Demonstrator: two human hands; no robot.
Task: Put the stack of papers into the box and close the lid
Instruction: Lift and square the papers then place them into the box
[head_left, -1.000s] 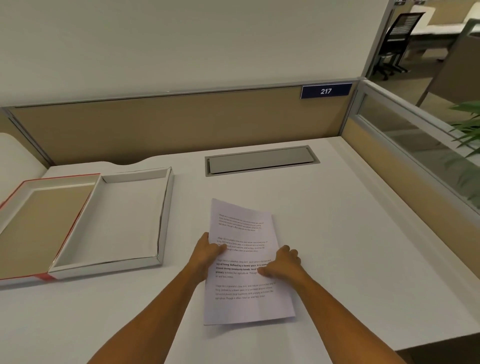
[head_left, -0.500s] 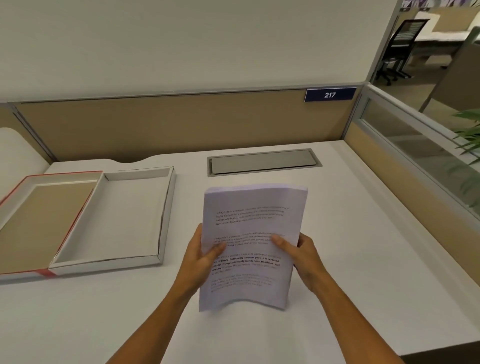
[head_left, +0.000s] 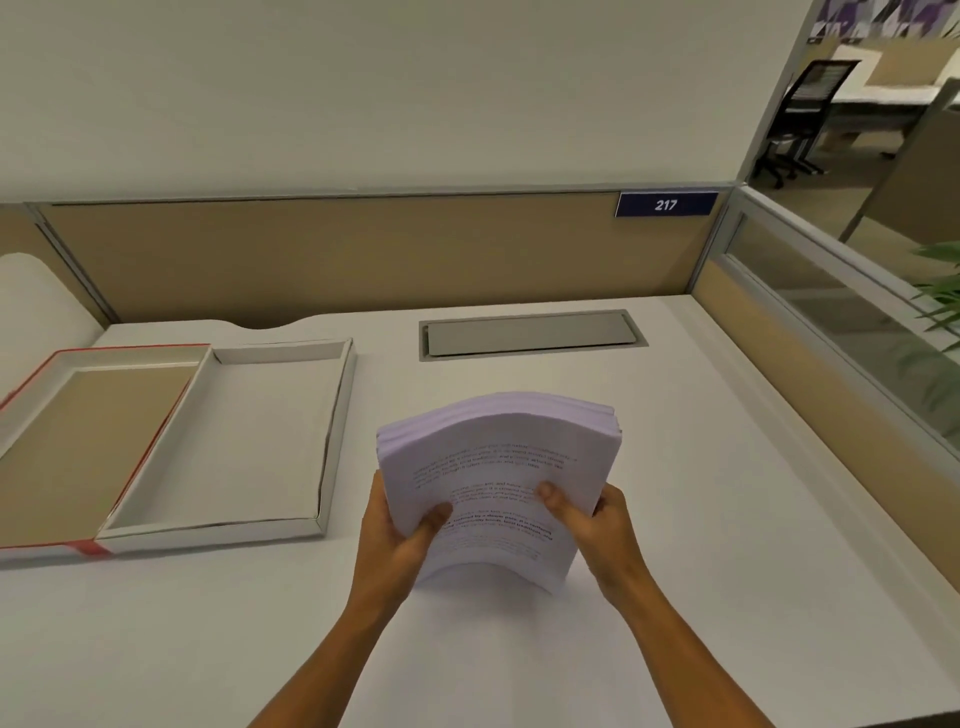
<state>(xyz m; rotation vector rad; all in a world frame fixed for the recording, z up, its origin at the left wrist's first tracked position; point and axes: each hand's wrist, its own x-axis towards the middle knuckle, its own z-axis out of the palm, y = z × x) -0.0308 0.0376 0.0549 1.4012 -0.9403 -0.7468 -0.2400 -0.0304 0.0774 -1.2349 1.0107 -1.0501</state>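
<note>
Holding the papers (head_left: 498, 467) up off the desk (head_left: 701, 519) with both hands, one on each side edge. The left hand (head_left: 395, 540) has its thumb pressed on the printed top sheet and the rest of the fingers tucked behind the stack, so it's clamped on. Same deal with the right hand (head_left: 597, 525): thumb on the front, fingers wrapped round the back. The stack is pretty thick and bowed, middle bulging toward the camera, top edge fanned a bit so you can see the layers. The bottom edge looks like it's resting on or just above the desk, honestly can't tell which. Text on the page is too blurry to read.

The box (head_left: 270, 441) sits to the left of the papers, near but not touching them, nothing in it, white walls and pale inside. Its lid (head_left: 78, 431) is flipped open flat on the far left side, tan inside with a red rim, joined to the box along the shared edge.

Behind the papers there's a grey cable hatch (head_left: 530, 335) set into the desk, shut. A tan partition (head_left: 332, 254) runs along the back with a blue plate (head_left: 666, 204) reading 217. On the right there's a glass panel (head_left: 831, 301), some plant (head_left: 940, 306) leaves past it, and an office chair (head_left: 800, 119) further off.
</note>
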